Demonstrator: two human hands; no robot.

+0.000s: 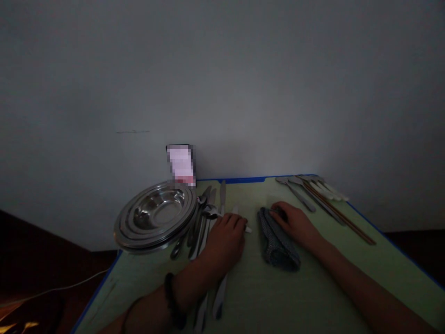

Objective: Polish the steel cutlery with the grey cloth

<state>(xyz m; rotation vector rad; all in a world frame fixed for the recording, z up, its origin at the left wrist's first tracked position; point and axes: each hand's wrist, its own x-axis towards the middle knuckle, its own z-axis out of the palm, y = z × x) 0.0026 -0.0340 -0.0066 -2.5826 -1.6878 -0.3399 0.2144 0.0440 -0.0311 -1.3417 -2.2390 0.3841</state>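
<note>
Dim room; green, blue-edged table [313, 287]. My left hand [224, 241] covers the loose cutlery [208, 208] beside 1 stack of steel plates [156, 218], apparently steadying it; I cannot tell if it grips. My right hand [295, 225] lies flat, unclenched, pinning the folded grey cloth [278, 248].

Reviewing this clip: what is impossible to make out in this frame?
Head view, dim throughout:
- Left hand covers the cutlery beneath it; any grip is hidden.
- Right hand hides the far end of the grey cloth.
- Propped screen is pixelated.
- Far utensils blur together in the dark.
</note>
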